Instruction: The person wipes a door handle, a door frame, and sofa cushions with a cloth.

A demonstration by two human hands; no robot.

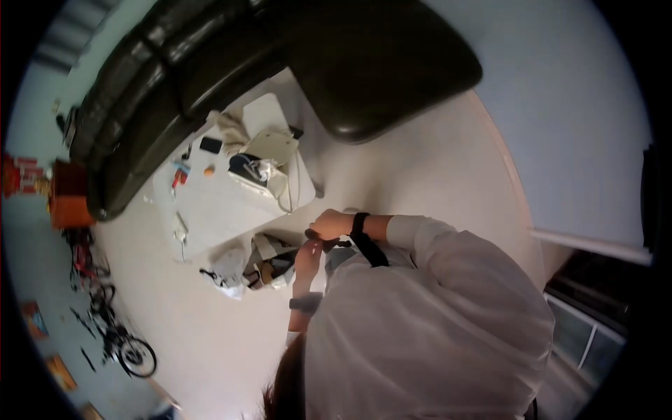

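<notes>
My right hand (332,224), with a black strap round the wrist, is closed in front of my torso. My left hand (307,260), wearing a grey band, comes up from below and meets it, fingers curled. Between the two hands shows a small dark thing (311,234), too blurred to name. Close beside my left hand on the floor stand a patterned tote bag (264,246) with dark and brown contents, and a white plastic bag (229,269).
Past my hands is a white table (217,210) bearing an open cream handbag (276,148), a flat black rectangle (211,145), a small orange item (208,170) and red items (180,178). A dark leather sofa (378,70) curves behind it. Bicycles (133,353) stand along the left wall.
</notes>
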